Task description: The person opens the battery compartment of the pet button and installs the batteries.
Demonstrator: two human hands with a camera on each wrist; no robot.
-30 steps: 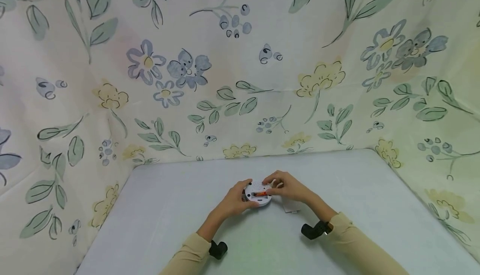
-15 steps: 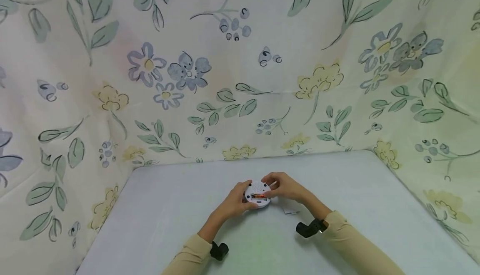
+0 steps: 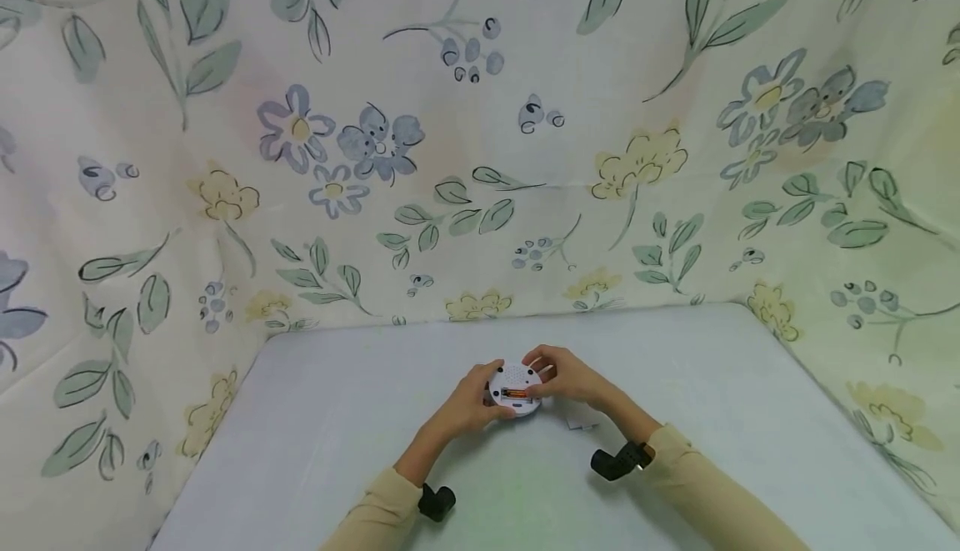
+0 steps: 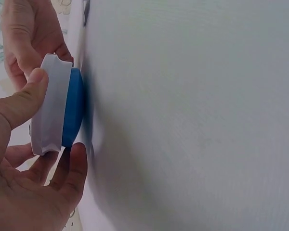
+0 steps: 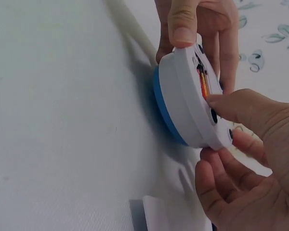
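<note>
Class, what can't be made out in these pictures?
Head view: the blue side of the round white plastic device, facing away.
Head view: any lettering on the orange-red cylindrical battery, too small.
Right wrist: one battery end, behind the right hand.
Right wrist: flat white piece, cut off by bottom edge.

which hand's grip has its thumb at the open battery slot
The right hand's grip: its thumb tip is at the battery slot, whereas the left hand's grip has its thumb on the rim of the white device.

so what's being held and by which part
A round device, by its edge: left hand at one side, right hand opposite, thumb at the battery.
</note>
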